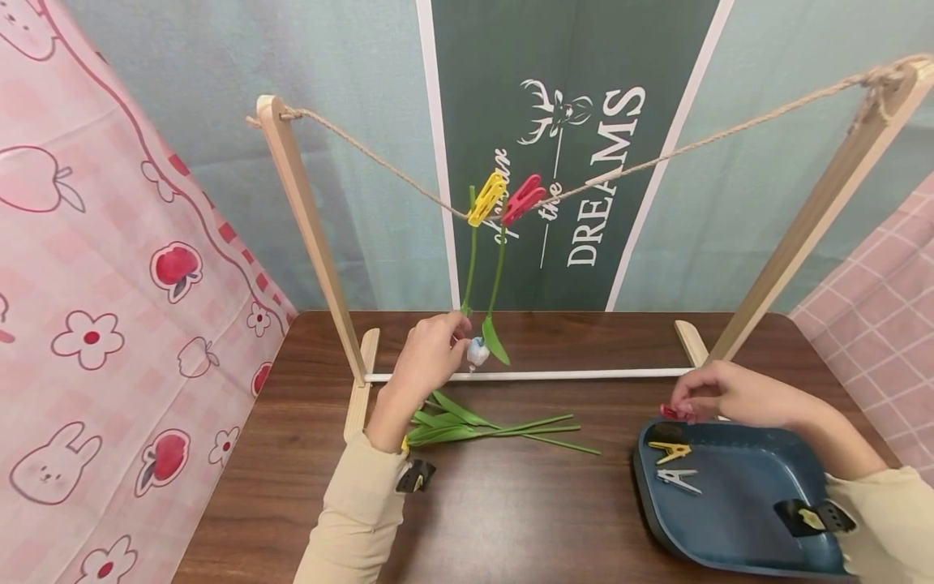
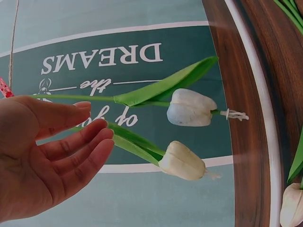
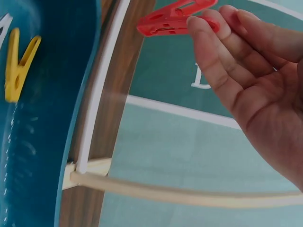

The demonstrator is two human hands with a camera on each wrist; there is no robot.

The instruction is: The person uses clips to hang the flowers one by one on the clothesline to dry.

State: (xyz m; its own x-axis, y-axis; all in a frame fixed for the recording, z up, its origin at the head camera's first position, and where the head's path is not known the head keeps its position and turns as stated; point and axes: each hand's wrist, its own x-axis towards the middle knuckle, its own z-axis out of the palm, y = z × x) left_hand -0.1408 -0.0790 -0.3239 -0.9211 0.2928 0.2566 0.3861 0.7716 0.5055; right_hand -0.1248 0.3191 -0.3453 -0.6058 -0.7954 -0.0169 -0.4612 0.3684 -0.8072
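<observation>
My left hand is beside two tulips hanging head-down from a twine line. Its fingers are slightly bent, with a gap between thumb and forefinger, next to the stem of the cream tulip. The bluish-white tulip hangs beside it. A yellow clothespin and a red-pink clothespin fix the stems to the line. Above the far rim of a blue tray, my right hand pinches a red clothespin between thumb and fingers.
Inside the tray lie a yellow clothespin and a white clothespin. More tulips with green stems lie on the brown table. Wooden posts and a white rod form the frame.
</observation>
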